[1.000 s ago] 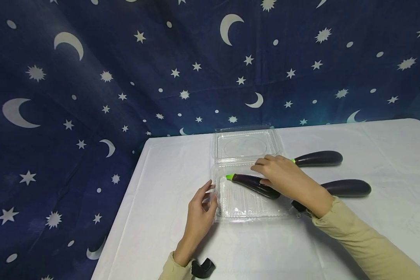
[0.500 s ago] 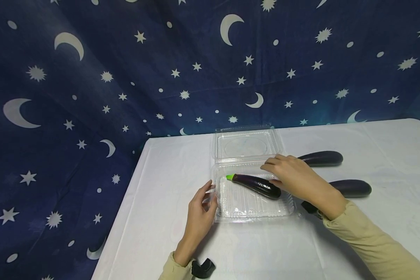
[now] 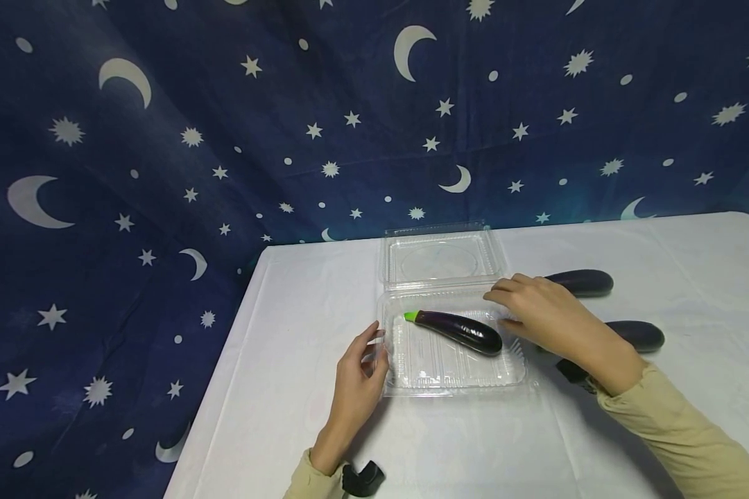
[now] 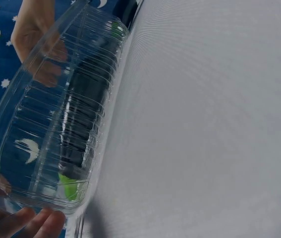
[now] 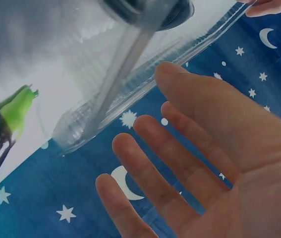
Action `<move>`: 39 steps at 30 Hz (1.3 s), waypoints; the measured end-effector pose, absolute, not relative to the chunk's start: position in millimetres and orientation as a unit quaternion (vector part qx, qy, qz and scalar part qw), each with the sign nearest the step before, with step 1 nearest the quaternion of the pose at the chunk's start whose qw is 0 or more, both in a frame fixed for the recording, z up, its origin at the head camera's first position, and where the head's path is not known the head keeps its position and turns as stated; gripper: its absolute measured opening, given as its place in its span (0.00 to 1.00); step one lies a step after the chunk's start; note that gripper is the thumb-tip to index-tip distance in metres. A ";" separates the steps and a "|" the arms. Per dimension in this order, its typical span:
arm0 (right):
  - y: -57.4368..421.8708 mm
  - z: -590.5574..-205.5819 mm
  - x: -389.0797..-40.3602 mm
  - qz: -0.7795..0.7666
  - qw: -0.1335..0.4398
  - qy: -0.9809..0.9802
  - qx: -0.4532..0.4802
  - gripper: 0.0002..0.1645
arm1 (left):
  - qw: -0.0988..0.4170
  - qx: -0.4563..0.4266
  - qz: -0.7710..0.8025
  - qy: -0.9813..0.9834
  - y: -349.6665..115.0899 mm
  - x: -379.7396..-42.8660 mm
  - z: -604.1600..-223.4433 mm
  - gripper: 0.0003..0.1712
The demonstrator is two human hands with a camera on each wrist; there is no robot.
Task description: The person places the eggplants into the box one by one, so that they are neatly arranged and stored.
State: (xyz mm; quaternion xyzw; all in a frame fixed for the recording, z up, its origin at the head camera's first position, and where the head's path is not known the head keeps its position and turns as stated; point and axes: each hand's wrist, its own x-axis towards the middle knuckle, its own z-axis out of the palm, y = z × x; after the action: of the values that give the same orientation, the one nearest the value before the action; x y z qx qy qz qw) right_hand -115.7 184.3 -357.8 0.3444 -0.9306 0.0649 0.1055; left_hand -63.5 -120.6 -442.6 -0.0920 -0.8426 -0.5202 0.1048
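Note:
A glossy dark purple eggplant point(image 3: 460, 331) with a green stem end lies in the base of a clear plastic clamshell container point(image 3: 455, 378); the left wrist view shows this eggplant point(image 4: 83, 109) through the ribbed wall. My left hand point(image 3: 360, 371) rests its relaxed fingers against the container's left edge. Over the right rim hovers my right hand point(image 3: 543, 312), fingers loosely extended with nothing in them, as the palm point(image 5: 199, 148) confirms in the right wrist view. Two more eggplants lie right of the container, the rear one point(image 3: 583, 283) and the front one point(image 3: 639, 336), both partly hidden by the right hand and wrist.
The clamshell's clear lid point(image 3: 440, 260) lies folded back behind its base. A white cloth covers the table point(image 3: 287, 346), and a dark blue curtain point(image 3: 324, 83) with moons and stars hangs behind it. Black camera mounts point(image 3: 363, 478) are on the wrists.
The right hand has let go of the eggplant in the container and drawn back to the right, baring its rounded end. The left hand and the container stay put.

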 end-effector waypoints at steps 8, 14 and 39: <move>196.2 -359.7 -113.5 0.073 0.105 -0.934 0.333 0.24 | 0.104 -0.092 -0.517 -0.845 -120.6 -63.2 -442.4 0.28; 204.8 -360.4 -111.4 0.077 0.107 -0.937 0.324 0.25 | 0.105 -0.094 -0.518 -0.844 -121.1 -63.8 -443.3 0.27; 238.9 -377.3 -104.1 0.075 0.083 -0.948 0.296 0.23 | 0.107 -0.095 -0.513 -0.847 -121.1 -63.7 -443.7 0.27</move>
State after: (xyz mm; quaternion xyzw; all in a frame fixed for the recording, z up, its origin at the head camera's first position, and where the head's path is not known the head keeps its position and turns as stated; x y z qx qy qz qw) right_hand -104.1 238.9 -377.3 0.2964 -0.9484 0.0751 0.0834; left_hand -63.7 -121.1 -443.7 -0.0947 -0.8465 -0.5129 0.1066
